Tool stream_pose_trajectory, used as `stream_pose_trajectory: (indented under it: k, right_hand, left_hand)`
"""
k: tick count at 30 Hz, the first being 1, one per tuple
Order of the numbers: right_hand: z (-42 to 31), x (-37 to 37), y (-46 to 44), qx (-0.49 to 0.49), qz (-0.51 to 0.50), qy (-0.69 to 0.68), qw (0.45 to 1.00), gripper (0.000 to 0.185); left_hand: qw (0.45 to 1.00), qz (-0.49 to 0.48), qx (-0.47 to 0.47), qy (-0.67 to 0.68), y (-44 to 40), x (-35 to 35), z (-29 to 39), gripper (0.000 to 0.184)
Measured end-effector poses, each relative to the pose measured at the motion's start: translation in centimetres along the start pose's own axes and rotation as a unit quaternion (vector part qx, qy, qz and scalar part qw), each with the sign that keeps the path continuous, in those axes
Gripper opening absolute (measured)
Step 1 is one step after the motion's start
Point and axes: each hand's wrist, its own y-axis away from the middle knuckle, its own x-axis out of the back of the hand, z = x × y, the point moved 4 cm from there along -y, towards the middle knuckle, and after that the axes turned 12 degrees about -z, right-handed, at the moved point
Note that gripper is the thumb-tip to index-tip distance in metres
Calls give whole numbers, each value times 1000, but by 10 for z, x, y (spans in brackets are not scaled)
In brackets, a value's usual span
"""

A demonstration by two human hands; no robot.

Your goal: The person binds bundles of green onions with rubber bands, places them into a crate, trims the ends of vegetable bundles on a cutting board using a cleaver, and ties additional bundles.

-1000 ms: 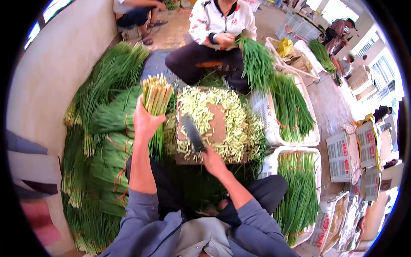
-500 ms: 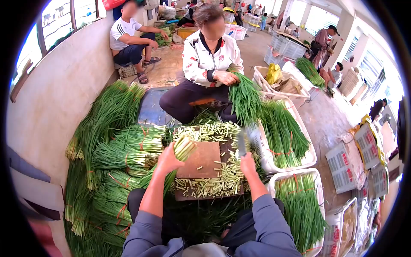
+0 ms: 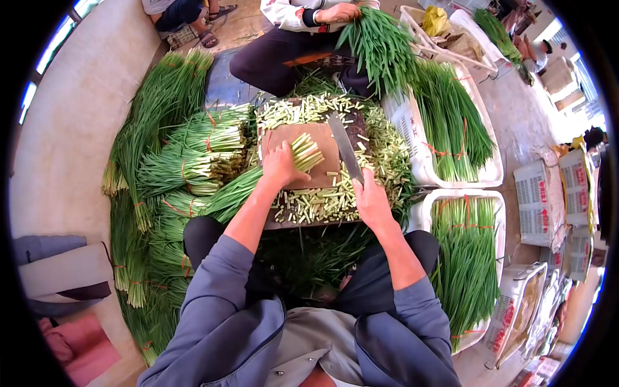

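A pale wall [image 3: 71, 155] rises along the left side. Beside it, a long heap of green stalks [image 3: 164, 109] lies on the floor, partly tied in bundles. Beyond the far edge of a board, a co-worker [image 3: 267, 61], cut off at the top, sits cross-legged and holds a drooping green bunch [image 3: 383, 51]. To the right stand 2 white crates, placed end to end: the farther crate [image 3: 495, 138] and the nearer crate [image 3: 501, 238], both filled with long green stalks.

The brown board [image 3: 317, 132] sits in the centre, in front of the camera wearer's knees. The stalk bundle [image 3: 245, 187] crosses its left edge at a slant; the pale stems rest over the board's middle and the green leaves trail off toward the near left corner.

The left hand [image 3: 282, 166] is curled over this bundle, gripping it just behind the pale ends. The right hand [image 3: 371, 197] is wrapped around the handle of a knife [image 3: 345, 145], near the board's right edge. The blade points toward the far edge, apart from the stem ends; whether it touches the board cannot be told.

Short, pale cut pieces [image 3: 319, 205] lie scattered along the far, near and right edges.

The smallest details are thin orange ties [image 3: 209, 132] around bundles in the heap.
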Motion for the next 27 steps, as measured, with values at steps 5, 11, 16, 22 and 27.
stream_pose_trajectory:
  k: [5, 11, 16, 22, 27]
  right_hand:
    - [-17, -17, -7, 36, -53, 87, 994, 21]
    - [-26, -35, -9, -4, -125, 100, 987, 25]
    - [-24, -44, -13, -17, -156, 96, 983, 26]
    - [-18, -53, -19, 31, -118, 94, 988, 21]
    - [-21, -50, -27, 6, -161, 73, 984, 22]
  left_hand:
    - [996, -52, 70, -32, -11, -8, 9, 77]
    - [992, -83, 84, -40, -11, -2, 14, 65]
    - [990, -93, 99, -36, -8, 2, 17, 66]
    - [992, -86, 83, -35, -9, 0, 16, 59]
    - [992, -78, 91, -25, -13, -3, 13, 61]
